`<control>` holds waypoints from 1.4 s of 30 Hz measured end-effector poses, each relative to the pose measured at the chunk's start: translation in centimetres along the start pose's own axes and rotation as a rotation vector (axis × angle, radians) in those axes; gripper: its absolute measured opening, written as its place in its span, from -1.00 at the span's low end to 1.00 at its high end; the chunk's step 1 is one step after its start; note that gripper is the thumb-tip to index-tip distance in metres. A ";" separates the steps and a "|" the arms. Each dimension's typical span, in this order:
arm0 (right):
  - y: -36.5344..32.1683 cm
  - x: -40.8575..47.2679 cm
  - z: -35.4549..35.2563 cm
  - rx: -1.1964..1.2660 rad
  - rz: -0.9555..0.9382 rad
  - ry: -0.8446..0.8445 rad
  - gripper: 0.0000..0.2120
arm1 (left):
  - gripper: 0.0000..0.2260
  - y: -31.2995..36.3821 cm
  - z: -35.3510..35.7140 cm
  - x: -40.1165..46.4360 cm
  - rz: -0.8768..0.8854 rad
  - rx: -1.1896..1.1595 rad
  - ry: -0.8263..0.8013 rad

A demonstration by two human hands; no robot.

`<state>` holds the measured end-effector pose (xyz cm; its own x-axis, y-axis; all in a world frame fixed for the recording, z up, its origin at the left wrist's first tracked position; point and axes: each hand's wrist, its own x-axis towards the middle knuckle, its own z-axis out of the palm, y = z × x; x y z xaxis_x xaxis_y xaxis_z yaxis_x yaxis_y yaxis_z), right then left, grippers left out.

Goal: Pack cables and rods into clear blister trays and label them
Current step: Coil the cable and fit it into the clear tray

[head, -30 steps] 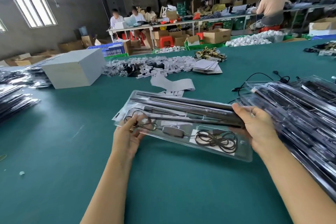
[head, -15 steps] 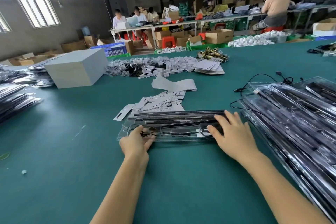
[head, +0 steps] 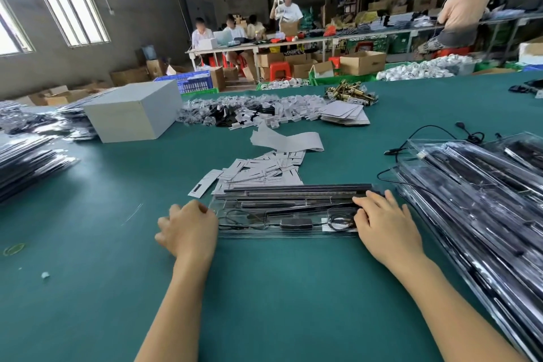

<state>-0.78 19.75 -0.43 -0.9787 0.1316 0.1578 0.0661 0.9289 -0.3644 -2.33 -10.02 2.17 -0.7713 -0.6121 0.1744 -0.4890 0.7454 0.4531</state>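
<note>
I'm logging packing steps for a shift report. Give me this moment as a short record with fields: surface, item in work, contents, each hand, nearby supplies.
surface: green table
item in work: clear tray, lying flat in front of the person
contents: dark rods, a coiled cable, a small black box
left hand: fingers curled, at the tray's left end
right hand: fingers straight, pressing on the tray's right end
nearby supplies: paper labels behind the tray; stack of filled trays to the right

One head cam, wide-angle, sitting above the near edge of the green bench [head: 88,288], looking fwd and down. Both forearms are entering from the bottom, close up; the far workshop is showing along the top. No 2nd view.
</note>
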 end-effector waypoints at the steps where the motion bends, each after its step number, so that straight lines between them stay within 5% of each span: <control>1: 0.0 0.0 0.0 0.015 -0.001 0.006 -0.61 | -0.79 0.4 0.0 0.1 0.029 0.021 0.022; 8: 0.2 0.4 0.1 0.076 0.005 0.042 -0.65 | -0.72 7.2 1.3 4.8 0.312 0.072 -0.013; 19: 0.1 0.6 0.6 0.042 0.016 0.082 -0.68 | -0.31 22.2 9.0 10.2 0.654 -0.194 -0.368; 23: 0.3 0.7 0.9 0.047 0.008 0.108 -0.68 | -0.52 26.1 13.4 9.7 0.714 -0.096 -0.521; 25: 0.3 0.8 1.0 0.072 0.006 0.123 -0.68 | -0.67 26.7 14.9 8.9 0.654 -0.113 -0.413; 29: 0.3 0.9 1.1 0.062 -0.011 0.145 -0.69 | -0.51 26.1 14.9 7.7 0.562 -0.341 -0.280; 36: 0.5 0.9 1.0 0.034 -0.003 0.149 -0.63 | -0.61 25.0 5.6 7.1 0.482 -0.792 -0.189; 42: -1.1 0.0 0.1 0.287 0.007 0.451 -0.31 | -0.66 17.4 0.2 0.7 0.475 -0.915 0.013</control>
<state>-0.91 18.76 -0.10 -0.7934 0.3321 0.5101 -0.0450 0.8038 -0.5932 -11.45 2.54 9.97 -0.7970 -0.3138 0.5161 0.3667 0.4276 0.8262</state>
